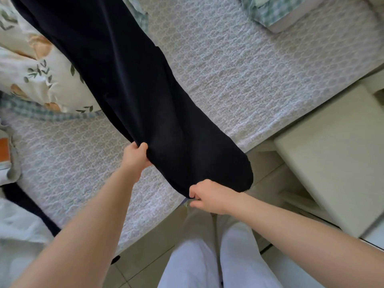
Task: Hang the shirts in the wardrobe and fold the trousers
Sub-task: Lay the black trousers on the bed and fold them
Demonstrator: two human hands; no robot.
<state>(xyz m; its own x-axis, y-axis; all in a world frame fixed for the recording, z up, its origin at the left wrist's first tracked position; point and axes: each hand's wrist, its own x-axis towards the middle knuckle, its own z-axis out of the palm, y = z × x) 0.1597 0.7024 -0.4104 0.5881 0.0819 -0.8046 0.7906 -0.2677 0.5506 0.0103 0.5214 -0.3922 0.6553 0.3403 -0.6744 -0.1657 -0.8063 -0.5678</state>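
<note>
1. Forearms came in nearest the lens from 7 and 5 o'clock, above the person's white-clad legs (pixel 239 256) at 6 o'clock.
2. Largest in view, the bed (pixel 239 69) under its white textured coverlet ran across the frame from 8 o'clock to 2 o'clock.
3. Over it stretched the dark navy trousers (pixel 128 90). Their long axis ran from 11 o'clock, where the far end left the frame, down to the hands near the centre. Whether the cloth lay on the coverlet or hung just above it could not be told, nor whether the near end was waist or hem.
4. A pale bedside cabinet (pixel 332 163) stood at 3 o'clock, beside the bed's edge.
5. A floral pillow (pixel 31 65) sat at 9 o'clock, partly hidden behind the trousers, with checked bedding (pixel 268 11) at 1 o'clock.
6. The left hand (pixel 136 155) gripped the near end's left edge, thumb on top and fingers tucked beneath. The right hand (pixel 209 196) pinched the lower edge with curled fingers, and was the hand closer to the body.
7. With both hands on one end and the length running away toward 11 o'clock, the fold probably called for laying the trousers flat and carrying the near end along that axis.
</note>
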